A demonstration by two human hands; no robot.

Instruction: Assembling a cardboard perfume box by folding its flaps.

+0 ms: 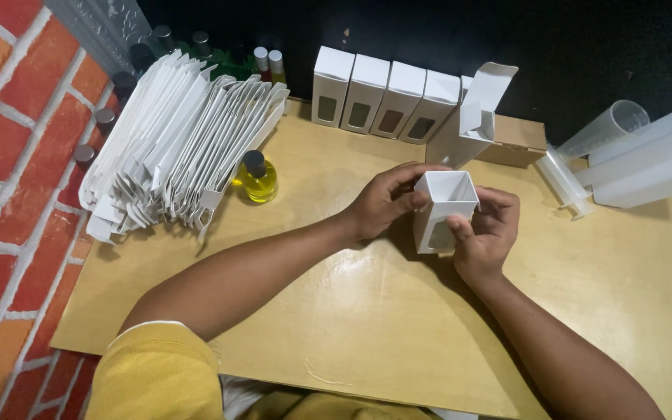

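White cardboard box [445, 210] stands upright, open end up, gripped between the left hand [386, 201] and right hand [485, 227], both closed around its sides.

Bright, even overhead light, soft shadows under the hands [437, 214], sharp focus, slight wide-angle bending at the edges.

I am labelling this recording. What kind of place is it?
Probably a small packing bench: flat white cartons stacked at one side, finished window boxes in a row, a small bottle of yellow liquid nearby.
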